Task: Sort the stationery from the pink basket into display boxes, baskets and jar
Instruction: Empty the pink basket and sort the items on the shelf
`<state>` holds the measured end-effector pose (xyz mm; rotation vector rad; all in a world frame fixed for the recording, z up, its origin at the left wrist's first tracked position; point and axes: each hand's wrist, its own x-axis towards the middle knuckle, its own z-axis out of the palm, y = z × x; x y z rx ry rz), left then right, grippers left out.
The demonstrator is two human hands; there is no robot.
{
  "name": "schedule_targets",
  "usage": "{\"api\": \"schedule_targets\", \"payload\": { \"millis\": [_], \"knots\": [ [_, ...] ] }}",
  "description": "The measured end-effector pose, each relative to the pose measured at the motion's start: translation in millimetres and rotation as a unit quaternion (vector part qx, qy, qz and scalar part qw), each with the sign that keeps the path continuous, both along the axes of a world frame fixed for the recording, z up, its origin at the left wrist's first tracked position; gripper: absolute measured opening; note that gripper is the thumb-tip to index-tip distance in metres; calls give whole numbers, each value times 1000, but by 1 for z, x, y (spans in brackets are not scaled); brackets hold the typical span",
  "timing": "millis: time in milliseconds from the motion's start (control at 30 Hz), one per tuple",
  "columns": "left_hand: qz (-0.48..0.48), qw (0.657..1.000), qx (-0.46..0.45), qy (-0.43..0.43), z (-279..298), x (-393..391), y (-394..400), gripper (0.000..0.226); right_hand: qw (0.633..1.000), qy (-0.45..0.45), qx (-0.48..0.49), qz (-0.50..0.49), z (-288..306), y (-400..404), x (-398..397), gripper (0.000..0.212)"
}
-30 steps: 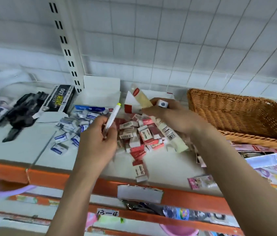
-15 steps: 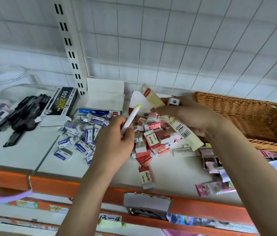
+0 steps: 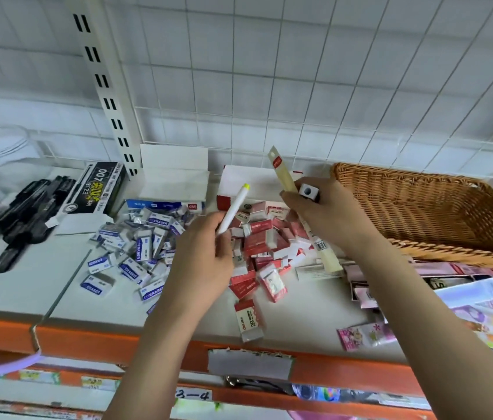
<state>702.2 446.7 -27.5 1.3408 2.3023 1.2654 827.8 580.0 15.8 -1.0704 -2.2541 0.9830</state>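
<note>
Pinching a white highlighter (image 3: pixel 233 209) low on its barrel in the left hand (image 3: pixel 201 262), yellow tip slanting up and away; likely light, stiff, a little slick, so best held mid-barrel. Gripping a long cream packet (image 3: pixel 283 174) plus a small white block (image 3: pixel 309 191) in the right hand (image 3: pixel 327 218), raised, wrist bent, just left of the wicker basket (image 3: pixel 427 213). Hovering over red erasers (image 3: pixel 261 241) beneath both hands, blue erasers (image 3: pixel 136 253) further left

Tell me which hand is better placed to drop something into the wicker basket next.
Right, probably. The right hand hangs beside the wicker basket rim, holding a long cream packet and a small sharpener. The left hand grips a white pen over the eraser piles, farther from the basket.
</note>
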Motion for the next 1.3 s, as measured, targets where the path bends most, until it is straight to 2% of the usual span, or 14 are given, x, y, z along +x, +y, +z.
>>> {"api": "schedule_targets", "payload": {
  "millis": [133,233,400,567,767,833,933,1033,1100,1300],
  "knots": [
    [-42,998,39,15,10,25,6,33,998,46,-12,-48,-3,-7,46,28],
    [-109,991,46,55,16,54,19,23,989,102,-32,-101,-7,-6,94,28],
    [-138,986,41,89,13,122,52,22,966,183,-61,-170,-14,7,185,30],
    [-161,984,33,72,11,209,91,25,967,130,-52,-210,-21,30,283,23],
    [-185,982,10,44,3,292,116,20,967,-3,47,-250,-19,72,371,42],
    [-182,983,-3,32,1,306,117,19,971,-25,59,-232,-14,85,385,44],
    [-138,990,-2,28,0,312,117,17,986,-30,55,-153,-11,93,387,41],
    [-71,997,-1,40,5,304,111,17,989,-78,115,-52,-12,85,360,22],
    [-26,998,-2,48,10,294,104,18,978,-105,178,12,-12,75,335,8],
    [93,993,7,71,23,250,69,20,924,-210,300,112,-2,56,258,18]
  ]
}}
